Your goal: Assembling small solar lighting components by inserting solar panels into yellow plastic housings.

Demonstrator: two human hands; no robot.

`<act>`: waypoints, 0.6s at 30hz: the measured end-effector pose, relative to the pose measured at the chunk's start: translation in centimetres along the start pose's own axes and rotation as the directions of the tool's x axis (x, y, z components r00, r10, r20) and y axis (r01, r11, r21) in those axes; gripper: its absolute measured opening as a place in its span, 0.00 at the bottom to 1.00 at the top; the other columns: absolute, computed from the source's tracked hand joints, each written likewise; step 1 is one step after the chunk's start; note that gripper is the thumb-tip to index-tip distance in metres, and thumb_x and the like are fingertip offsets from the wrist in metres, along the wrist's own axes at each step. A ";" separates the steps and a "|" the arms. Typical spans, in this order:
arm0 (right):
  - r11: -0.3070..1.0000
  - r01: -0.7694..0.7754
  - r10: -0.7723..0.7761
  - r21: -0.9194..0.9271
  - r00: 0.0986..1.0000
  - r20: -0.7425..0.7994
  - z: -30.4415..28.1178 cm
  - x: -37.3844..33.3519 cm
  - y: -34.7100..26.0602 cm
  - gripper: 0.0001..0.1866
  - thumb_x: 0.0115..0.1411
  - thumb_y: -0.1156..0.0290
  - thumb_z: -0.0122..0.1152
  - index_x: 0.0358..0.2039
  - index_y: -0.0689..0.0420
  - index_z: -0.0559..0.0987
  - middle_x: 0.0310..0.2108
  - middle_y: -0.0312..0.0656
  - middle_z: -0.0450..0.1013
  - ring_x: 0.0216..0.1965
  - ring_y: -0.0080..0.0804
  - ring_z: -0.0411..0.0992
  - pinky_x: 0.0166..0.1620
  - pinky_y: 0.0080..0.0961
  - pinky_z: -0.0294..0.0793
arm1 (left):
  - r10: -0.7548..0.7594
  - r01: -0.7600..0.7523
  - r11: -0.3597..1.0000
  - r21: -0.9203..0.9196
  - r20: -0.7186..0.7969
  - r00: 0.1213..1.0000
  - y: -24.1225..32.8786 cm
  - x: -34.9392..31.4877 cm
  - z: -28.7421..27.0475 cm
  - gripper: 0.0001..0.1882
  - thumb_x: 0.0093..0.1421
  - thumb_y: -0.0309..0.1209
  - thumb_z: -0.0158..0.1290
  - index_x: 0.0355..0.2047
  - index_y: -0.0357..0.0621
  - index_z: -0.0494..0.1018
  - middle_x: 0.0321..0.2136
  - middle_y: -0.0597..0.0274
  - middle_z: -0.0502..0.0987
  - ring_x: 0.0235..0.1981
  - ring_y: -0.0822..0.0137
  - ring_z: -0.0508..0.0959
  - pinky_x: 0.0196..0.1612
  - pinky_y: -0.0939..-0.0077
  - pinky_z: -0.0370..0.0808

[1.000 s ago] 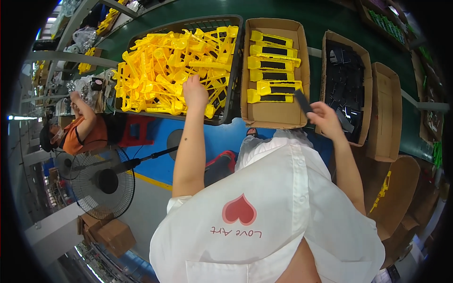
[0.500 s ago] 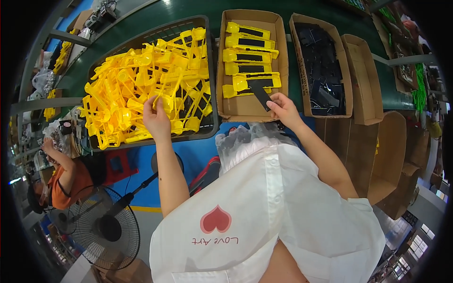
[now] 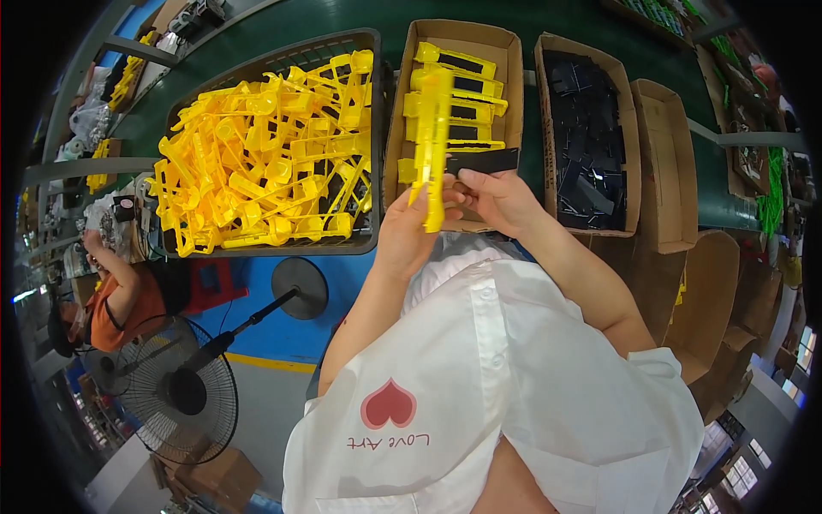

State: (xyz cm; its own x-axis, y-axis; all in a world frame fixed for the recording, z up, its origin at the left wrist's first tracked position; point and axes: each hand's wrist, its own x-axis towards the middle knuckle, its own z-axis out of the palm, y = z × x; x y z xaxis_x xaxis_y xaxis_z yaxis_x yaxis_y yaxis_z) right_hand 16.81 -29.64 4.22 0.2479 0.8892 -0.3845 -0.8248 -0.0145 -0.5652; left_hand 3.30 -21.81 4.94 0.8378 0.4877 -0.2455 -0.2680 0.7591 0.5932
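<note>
My left hand [image 3: 409, 231] grips a long yellow plastic frame [image 3: 434, 146], held upright in front of my chest. My right hand [image 3: 497, 199] pinches a flat black strip [image 3: 481, 161] and holds it against the side of the frame. Both hands meet above the near edge of a cardboard box [image 3: 512, 51] that holds stacked yellow frames with black strips fitted. To the left a dark crate [image 3: 282, 58] is heaped with loose yellow frames. To the right a second cardboard box [image 3: 548, 68] holds loose black strips.
An empty cardboard box [image 3: 672, 163] stands at the far right on the green bench [image 3: 548, 17], with more open boxes [image 3: 728, 300] lower right. A standing fan [image 3: 184, 390] is at lower left beside another person in an orange top [image 3: 116, 300].
My left hand has left the crate with a yellow frame and come to the middle. My right hand has brought the black strip against it. The view has shifted right.
</note>
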 end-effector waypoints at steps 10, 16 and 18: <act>0.700 0.038 -0.134 -0.713 0.988 -0.079 -1.3 -3.5 -5.0 0.08 0.55 0.69 0.52 0.24 0.59 0.70 0.12 0.31 0.64 0.11 0.11 0.57 0.14 0.08 0.54 | -0.004 0.135 0.813 0.567 -0.226 0.974 4.0 0.4 -1.5 0.14 0.55 0.30 0.50 0.40 0.36 0.70 0.28 0.63 0.75 0.27 0.76 0.73 0.30 0.85 0.69; 0.454 -0.080 -0.037 -0.887 0.993 -0.109 0.8 -3.8 -4.8 0.10 0.54 0.69 0.55 0.21 0.62 0.70 0.14 0.35 0.68 0.12 0.16 0.63 0.17 0.13 0.62 | -0.106 0.181 0.605 0.775 -0.146 0.984 4.5 0.4 -2.0 0.11 0.52 0.27 0.53 0.36 0.37 0.72 0.26 0.66 0.75 0.25 0.80 0.70 0.29 0.86 0.68; 0.397 -0.075 -0.069 -0.915 0.991 -0.111 0.9 -3.5 -4.7 0.10 0.53 0.69 0.55 0.22 0.63 0.70 0.14 0.36 0.68 0.12 0.16 0.64 0.17 0.14 0.63 | -0.121 0.190 0.601 0.776 -0.146 0.982 4.8 0.3 -2.1 0.11 0.52 0.27 0.53 0.36 0.36 0.72 0.25 0.66 0.75 0.25 0.80 0.70 0.29 0.86 0.68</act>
State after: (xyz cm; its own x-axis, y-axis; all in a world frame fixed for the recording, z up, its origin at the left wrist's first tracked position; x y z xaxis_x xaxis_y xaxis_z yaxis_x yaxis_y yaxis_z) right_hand 19.35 -32.24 8.92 0.3590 0.8318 -0.4233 0.1188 -0.4906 -0.8633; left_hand 1.27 -17.06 6.08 0.7854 0.4501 -0.4249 0.3670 0.2141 0.9052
